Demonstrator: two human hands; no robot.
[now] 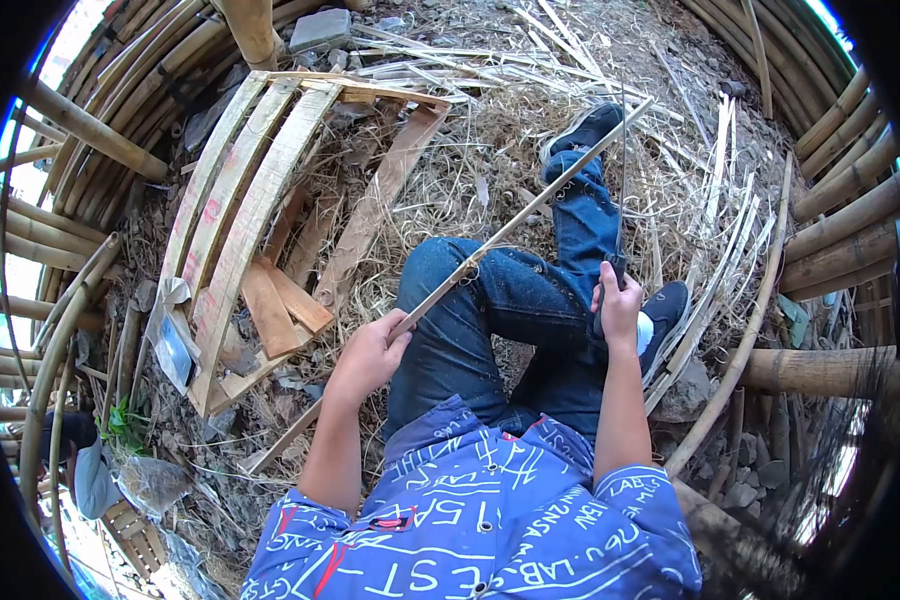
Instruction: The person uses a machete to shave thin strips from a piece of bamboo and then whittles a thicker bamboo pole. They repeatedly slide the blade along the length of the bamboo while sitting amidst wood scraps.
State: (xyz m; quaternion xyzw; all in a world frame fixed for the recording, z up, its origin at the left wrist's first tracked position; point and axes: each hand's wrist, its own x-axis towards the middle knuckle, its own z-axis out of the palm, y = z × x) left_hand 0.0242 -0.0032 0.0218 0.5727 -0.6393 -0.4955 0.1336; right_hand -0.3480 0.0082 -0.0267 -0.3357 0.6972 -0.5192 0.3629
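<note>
My left hand (368, 352) is wrapped around a long split bamboo strip (535, 205). The strip runs slantwise across my raised knee, from the ground at lower left to far beyond the knee at upper right. My right hand (620, 302) grips the dark handle of a knife (618, 268) beside my lower leg. Its thin blade points away from me, seen nearly edge-on, and its upper part overlaps the strip's far end in this view. I sit with my legs (530, 295) bent and one foot stretched forward.
A slatted wooden crate (260, 180) with loose boards lies on the left. Bamboo shavings (470, 150) cover the ground ahead, and pale split strips (715, 260) lie on the right. Bamboo poles (820, 368) stand around the sides. Another person (90, 465) is partly visible at far left.
</note>
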